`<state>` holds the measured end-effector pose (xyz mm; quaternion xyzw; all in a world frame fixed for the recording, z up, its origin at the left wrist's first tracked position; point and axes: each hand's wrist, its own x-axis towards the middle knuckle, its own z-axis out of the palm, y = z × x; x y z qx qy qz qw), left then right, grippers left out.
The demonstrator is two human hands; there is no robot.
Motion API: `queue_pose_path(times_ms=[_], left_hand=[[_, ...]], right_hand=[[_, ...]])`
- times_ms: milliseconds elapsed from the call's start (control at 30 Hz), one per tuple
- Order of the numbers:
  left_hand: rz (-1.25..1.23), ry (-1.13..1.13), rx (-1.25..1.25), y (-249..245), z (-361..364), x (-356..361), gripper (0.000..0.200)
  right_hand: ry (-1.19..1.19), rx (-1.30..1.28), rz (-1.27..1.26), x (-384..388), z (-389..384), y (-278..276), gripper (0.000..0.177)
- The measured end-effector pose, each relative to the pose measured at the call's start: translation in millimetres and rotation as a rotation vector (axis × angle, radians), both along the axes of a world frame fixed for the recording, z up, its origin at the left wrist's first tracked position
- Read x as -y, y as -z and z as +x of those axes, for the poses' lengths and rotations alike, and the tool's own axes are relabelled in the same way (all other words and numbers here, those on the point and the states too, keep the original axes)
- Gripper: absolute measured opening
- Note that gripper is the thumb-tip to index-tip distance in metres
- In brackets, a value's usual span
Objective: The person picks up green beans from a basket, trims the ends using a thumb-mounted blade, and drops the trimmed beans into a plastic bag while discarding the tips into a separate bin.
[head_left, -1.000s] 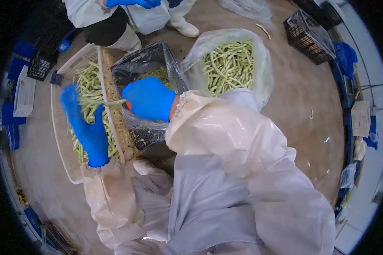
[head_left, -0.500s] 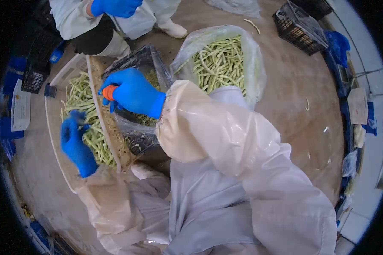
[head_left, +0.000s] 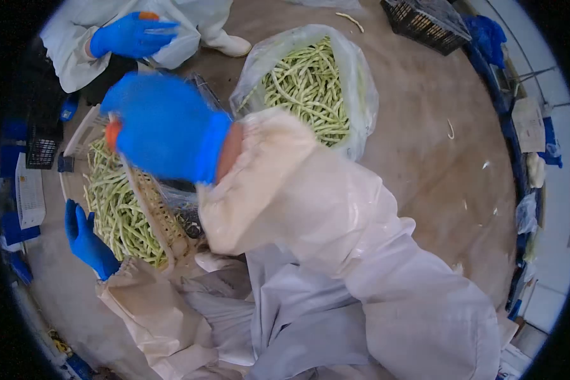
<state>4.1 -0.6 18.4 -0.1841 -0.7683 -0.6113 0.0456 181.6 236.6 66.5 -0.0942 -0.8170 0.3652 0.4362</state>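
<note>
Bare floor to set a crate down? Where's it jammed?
Free: floor right of bean bag, this side of black crate; strip left of bean crate by left hand. Jammed: between bean crate, bag and co-worker's hand, under right hand holding orange tool.

Blue-gloved right hand (head_left: 164, 130) hangs blurred above the white slatted plastic crate (head_left: 82, 130) of long green beans (head_left: 117, 209), gripping a small orange object (head_left: 112, 134). The left hand (head_left: 85, 237) is spread at the crate's near rim.
</note>
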Motion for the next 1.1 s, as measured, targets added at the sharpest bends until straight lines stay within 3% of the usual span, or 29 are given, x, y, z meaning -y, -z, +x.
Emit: queue_pose_path(times_ms=[133,200,267,300,367,500,633,733,767,867,900,1100], left_hand=[[0.018,0.077,0.094,7.2,3.7,-5.9,0.034],[-0.043,0.069,0.086,7.1,10.2,-12.7,0.033],[-0.085,0.090,0.098,9.2,12.1,-16.6,0.033],[-0.106,0.088,0.099,10.8,13.0,-17.5,0.034],[-0.150,0.085,0.103,13.7,15.7,-21.4,0.034],[-0.217,0.126,0.117,22.1,19.7,-29.1,0.036],[-0.278,0.140,0.118,27.3,23.0,-41.0,0.037],[-0.318,0.144,0.111,28.5,26.5,-49.5,0.036],[-0.336,0.146,0.110,28.6,27.4,-52.8,0.036],[-0.361,0.141,0.113,29.4,29.1,-59.2,0.037],[-0.366,0.146,0.118,29.9,29.9,-59.9,0.037],[-0.380,0.190,0.156,36.1,34.2,-65.6,0.036]], right_hand=[[0.038,0.037,-0.264,-68.1,51.2,43.7,0.026],[0.147,0.160,-0.265,-106.9,84.5,118.8,0.027],[0.401,0.503,-0.483,-132.6,132.3,207.2,0.031],[0.458,0.518,-0.438,-147.2,160.8,265.5,0.035],[0.515,0.744,-0.332,-155.5,212.7,313.9,0.050],[0.501,1.168,-0.067,-159.5,248.1,333.7,0.068],[0.539,1.233,0.366,-176.9,230.3,366.6,0.059],[0.452,1.321,0.309,-196.0,211.0,386.3,0.102],[0.565,1.215,0.405,-199.1,208.8,405.1,0.101],[0.626,1.230,0.164,-204.0,207.3,418.7,0.098],[0.559,1.398,0.073,-200.9,207.2,390.0,0.086],[0.263,1.488,0.125,-169.9,256.9,381.8,0.045]])
